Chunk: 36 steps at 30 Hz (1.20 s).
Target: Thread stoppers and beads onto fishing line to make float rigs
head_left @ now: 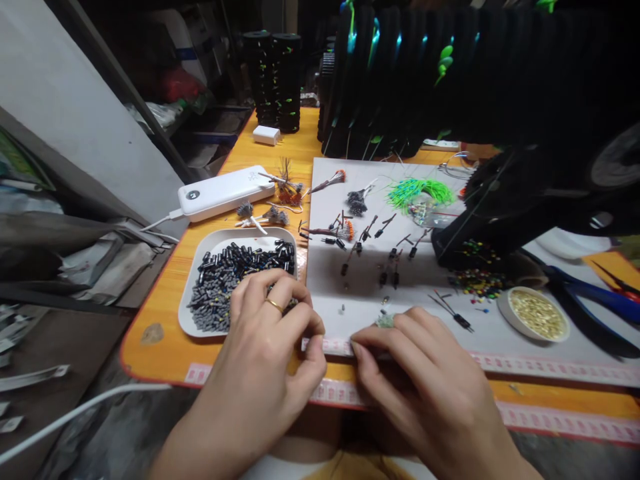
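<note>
My left hand [273, 333] is closed in a pinch near the front edge of the white board [325, 287], just right of a white tray [187, 313] of small black and grey parts. Opposite it, my right hand [420, 367] pinches thumb against forefinger. Whatever sits between the fingertips of either hand is too small to make out. A pink measuring tape [336, 346] runs along the board's edge behind the fingertips. Small black parts with thin leads [395, 257] lie scattered on the board, and a pale green clump [385, 321] touches my right hand's fingers.
A white power bank [225, 193] lies behind the tray. Green strands [420, 195] and wire bundles rest farther back. Large black spools [450, 80] stand behind. At right are a bowl of gold bits [535, 315], coloured beads [480, 280] and blue-handled pliers [595, 297].
</note>
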Available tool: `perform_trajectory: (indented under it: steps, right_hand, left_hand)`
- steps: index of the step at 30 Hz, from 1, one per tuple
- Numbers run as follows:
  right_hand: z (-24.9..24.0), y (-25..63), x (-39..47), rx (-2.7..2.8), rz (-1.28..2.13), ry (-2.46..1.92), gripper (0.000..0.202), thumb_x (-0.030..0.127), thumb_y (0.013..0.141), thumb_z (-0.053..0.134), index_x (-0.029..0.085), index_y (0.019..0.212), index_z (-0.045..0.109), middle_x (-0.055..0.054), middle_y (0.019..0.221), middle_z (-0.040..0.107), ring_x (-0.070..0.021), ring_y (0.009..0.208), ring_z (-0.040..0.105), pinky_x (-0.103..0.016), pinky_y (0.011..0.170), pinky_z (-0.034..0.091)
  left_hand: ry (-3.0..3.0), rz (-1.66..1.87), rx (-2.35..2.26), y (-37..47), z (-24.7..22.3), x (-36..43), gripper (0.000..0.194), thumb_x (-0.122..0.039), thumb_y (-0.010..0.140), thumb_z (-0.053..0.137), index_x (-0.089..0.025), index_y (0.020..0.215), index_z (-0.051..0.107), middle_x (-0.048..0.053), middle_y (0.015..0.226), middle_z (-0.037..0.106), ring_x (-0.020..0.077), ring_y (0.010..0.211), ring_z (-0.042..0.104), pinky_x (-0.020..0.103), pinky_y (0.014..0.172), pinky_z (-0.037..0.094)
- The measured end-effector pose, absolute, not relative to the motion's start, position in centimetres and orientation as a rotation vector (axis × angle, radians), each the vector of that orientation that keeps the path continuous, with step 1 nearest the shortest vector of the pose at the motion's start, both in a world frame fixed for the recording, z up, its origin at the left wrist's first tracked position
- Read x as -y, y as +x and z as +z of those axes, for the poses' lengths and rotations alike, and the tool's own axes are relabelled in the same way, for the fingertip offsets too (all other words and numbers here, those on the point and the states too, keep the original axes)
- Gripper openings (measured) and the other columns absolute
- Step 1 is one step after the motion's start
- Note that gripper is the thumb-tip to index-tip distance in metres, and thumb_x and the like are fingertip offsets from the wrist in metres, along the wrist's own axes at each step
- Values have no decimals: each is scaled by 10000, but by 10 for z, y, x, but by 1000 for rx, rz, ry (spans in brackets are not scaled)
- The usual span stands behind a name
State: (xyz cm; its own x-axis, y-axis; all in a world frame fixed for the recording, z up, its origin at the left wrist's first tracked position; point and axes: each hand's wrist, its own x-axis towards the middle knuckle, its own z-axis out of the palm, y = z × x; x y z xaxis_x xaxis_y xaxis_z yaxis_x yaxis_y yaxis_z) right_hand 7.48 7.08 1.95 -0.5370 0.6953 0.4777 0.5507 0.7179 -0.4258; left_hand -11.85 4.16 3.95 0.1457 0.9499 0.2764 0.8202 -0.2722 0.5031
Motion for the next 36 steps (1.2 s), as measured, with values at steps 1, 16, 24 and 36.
perform_trajectory:
  steps: [1, 16, 24, 36]
  right_hand:
    - [19, 76, -71, 2292, 304, -940, 89, 84, 901, 606, 159, 860, 630, -29, 692, 532, -187, 697, 444, -316, 643, 370]
    - [15, 85, -66, 2271, 349, -987, 102, 69, 915, 595, 168, 918, 619, -20, 732, 531, -172, 722, 444, -316, 666, 374]
    - [17, 92, -69, 2326, 287, -937, 115, 43, 884, 631, 149, 923, 612, -22, 716, 525, -170, 708, 448, -302, 653, 371]
    - [18, 94, -68, 2308, 331, -971, 119, 41, 899, 603, 152, 942, 604, -23, 742, 513, -175, 723, 461, -308, 667, 376]
  left_hand:
    - [2192, 820, -1737, -118, 39, -42, 157, -54, 847, 549, -192, 788, 598, 65, 966, 607, 277, 1092, 457, 481, 954, 330]
    - [2164, 846, -1750, -116, 38, -40, 169, -44, 833, 551, -202, 785, 586, 53, 947, 614, 279, 1076, 464, 481, 934, 326]
    - [2165, 850, -1758, -117, 38, -40, 158, -48, 836, 559, -197, 791, 588, 60, 967, 611, 285, 1110, 450, 489, 964, 307]
    - [2157, 862, -1761, -115, 38, -40, 154, -51, 830, 574, -192, 770, 585, 47, 929, 622, 270, 1081, 459, 467, 966, 294]
